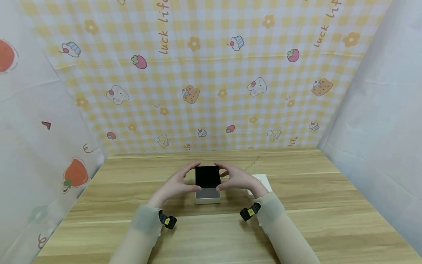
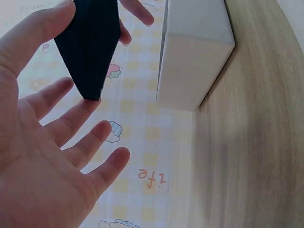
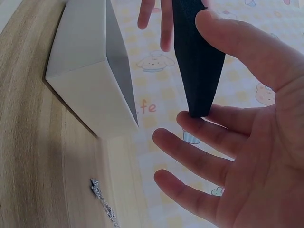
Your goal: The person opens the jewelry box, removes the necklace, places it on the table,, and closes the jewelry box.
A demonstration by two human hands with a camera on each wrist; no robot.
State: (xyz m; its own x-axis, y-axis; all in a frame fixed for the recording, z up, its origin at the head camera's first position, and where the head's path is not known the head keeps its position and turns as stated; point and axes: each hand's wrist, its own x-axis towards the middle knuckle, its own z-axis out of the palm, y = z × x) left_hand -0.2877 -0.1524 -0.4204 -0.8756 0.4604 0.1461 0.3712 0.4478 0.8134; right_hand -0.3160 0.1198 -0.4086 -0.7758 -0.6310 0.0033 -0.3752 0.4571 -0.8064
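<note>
A flat square black pad (image 1: 207,176), which looks like a box insert, is held level between both hands. My left hand (image 1: 175,186) pinches its left side between thumb and fingertips. On the opposite side, my right hand (image 1: 238,179) grips it the same way. Directly below stands an open white box (image 1: 207,201) with a grey inside. In the left wrist view the pad (image 2: 92,42) is apart from the box wall (image 2: 185,61). The right wrist view also has the pad (image 3: 199,61) clear of the box (image 3: 90,71), with the lower fingers spread.
A white lid or second box part (image 1: 267,183) lies on the wooden table (image 1: 211,234), partly behind the right hand. Beyond it rests a thin silvery chain (image 3: 103,202). A yellow checked cloth (image 1: 211,73) hangs along the back, with white cloth at both sides.
</note>
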